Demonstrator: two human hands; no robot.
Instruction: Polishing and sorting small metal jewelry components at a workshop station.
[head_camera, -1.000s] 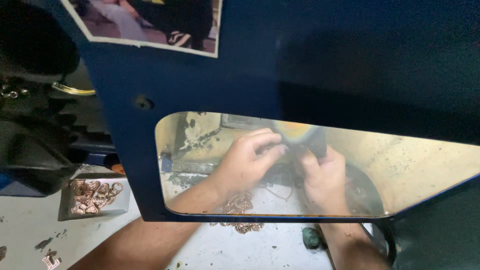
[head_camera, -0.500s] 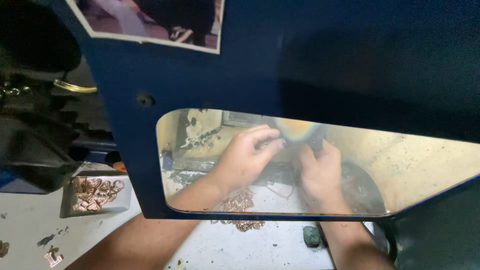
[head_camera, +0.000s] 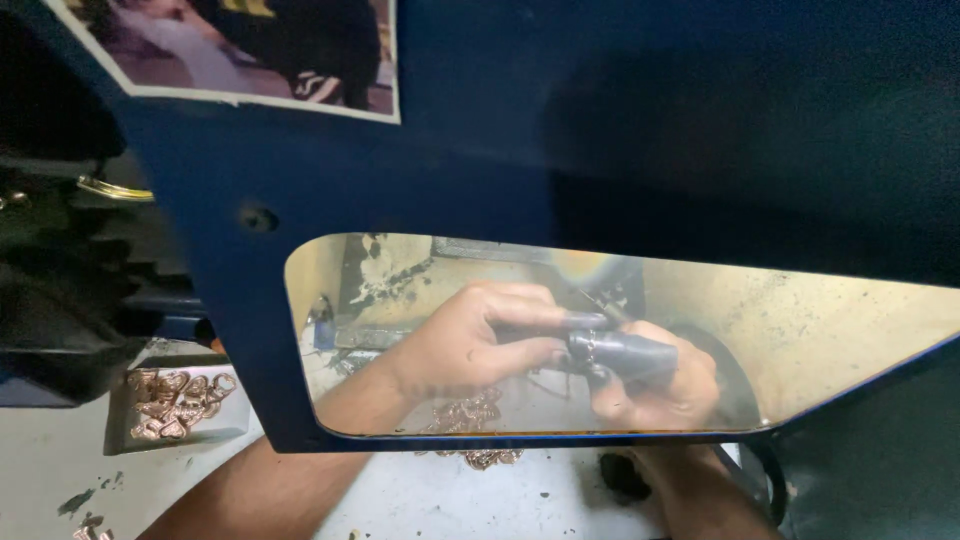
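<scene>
Both of my hands reach under a dark blue guard panel (head_camera: 500, 180) and show through its clear window (head_camera: 820, 330). My left hand (head_camera: 470, 345) is curled, its fingertips pinching a small metal piece (head_camera: 590, 350) at the middle. My right hand (head_camera: 650, 385) meets it there, with dark covers over its thumb and fingers, gripping the same small piece. A bright glare (head_camera: 580, 265) sits just above the fingers. A heap of small copper-coloured pieces (head_camera: 475, 425) lies on the bench below my hands.
A shallow tray (head_camera: 175, 405) of copper heart-shaped pieces stands at the left on the white bench (head_camera: 520, 500). Dark machinery (head_camera: 60, 300) fills the left side. A photo print (head_camera: 250, 50) is stuck on the panel's top. Loose pieces (head_camera: 90, 530) lie at the bottom left.
My hands have drawn closer together over the small piece and shifted slightly lower in the window. The view has moved a little.
</scene>
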